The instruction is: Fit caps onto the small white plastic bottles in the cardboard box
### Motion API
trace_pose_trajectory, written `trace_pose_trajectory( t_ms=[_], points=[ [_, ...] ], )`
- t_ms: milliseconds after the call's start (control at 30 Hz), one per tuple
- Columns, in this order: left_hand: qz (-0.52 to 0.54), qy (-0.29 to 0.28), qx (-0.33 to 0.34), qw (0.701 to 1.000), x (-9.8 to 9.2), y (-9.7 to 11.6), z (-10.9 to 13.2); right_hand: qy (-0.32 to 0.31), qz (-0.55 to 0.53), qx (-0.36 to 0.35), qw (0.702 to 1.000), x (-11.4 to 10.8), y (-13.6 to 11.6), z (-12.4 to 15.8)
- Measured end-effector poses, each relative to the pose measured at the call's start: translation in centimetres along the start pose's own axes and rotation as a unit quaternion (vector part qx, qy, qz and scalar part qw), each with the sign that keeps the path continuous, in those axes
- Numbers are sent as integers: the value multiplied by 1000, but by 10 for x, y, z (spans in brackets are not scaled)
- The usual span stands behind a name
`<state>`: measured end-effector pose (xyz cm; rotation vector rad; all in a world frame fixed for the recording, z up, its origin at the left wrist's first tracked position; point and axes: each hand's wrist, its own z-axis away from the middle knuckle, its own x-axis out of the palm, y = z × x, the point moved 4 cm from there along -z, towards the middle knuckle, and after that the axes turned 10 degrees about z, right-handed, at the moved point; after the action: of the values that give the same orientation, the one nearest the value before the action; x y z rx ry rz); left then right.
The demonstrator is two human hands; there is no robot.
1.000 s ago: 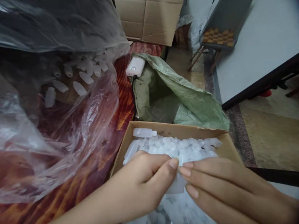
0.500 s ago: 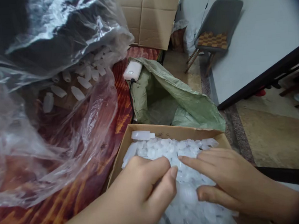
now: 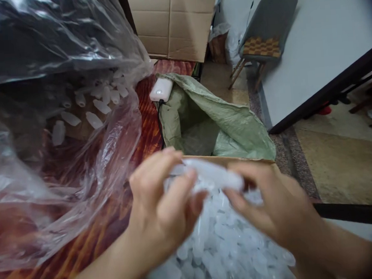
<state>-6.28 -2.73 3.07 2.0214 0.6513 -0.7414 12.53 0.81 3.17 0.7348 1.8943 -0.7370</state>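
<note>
Translucent white plastic, a small bottle [image 3: 216, 176] is held level between both hands just above the cardboard box [image 3: 258, 161], over the heap of like bottles [image 3: 226, 248] that fills it. The left hand [image 3: 160, 206] has its fingers curled round one end, thumb pressed up against it. The right hand [image 3: 270, 208] pinches the other end between thumb and fingertips. The bottle is smeared by motion, so I cannot tell whether it has a cap.

From where I stand, the grip looks best kept close to the two ends. Working over the box means anything that slips would land in the heap. The plastic looks thin and slick, so a light, even squeeze should serve better than a hard one.

Left of the box runs a red-brown grained tabletop [image 3: 146, 129]. A big clear plastic bag [image 3: 79, 173] billows over it, with more loose bottles [image 3: 94, 119] inside. A white power bank [image 3: 161, 90] lies at the table's far edge, just beside a green woven sack [image 3: 233, 123] that sags open beyond the box. Further off stand a large cardboard carton [image 3: 173, 20] and a grey chair [image 3: 269, 17] with a checked cushion, on a tan floor [image 3: 345, 161].
</note>
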Motion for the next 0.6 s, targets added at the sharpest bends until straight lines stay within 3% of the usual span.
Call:
trace_pose_trajectory(
  t_ms=[33, 100, 200, 300, 467, 600],
  points=[
    [-34, 20, -9, 999, -2, -6, -6, -18, 33, 40, 999, 4, 13, -3],
    [-95, -10, -5, 995, 3, -17, -16, -77, 65, 48, 994, 15, 29, -4],
    [-164, -179, -30, 970, 25, -36, -18, -250, 41, -79, 964, 39, 25, 11],
    [-206, -239, -50, 948, 39, -47, -11, -354, 34, -123, 926, 56, 14, 29],
    [-206, -256, -39, 944, 43, -46, -4, -361, 26, -99, 927, 57, 11, 31],
    [-149, -255, -47, 954, 40, -36, -5, -296, -174, -41, 938, 42, 14, 21]
  ],
)
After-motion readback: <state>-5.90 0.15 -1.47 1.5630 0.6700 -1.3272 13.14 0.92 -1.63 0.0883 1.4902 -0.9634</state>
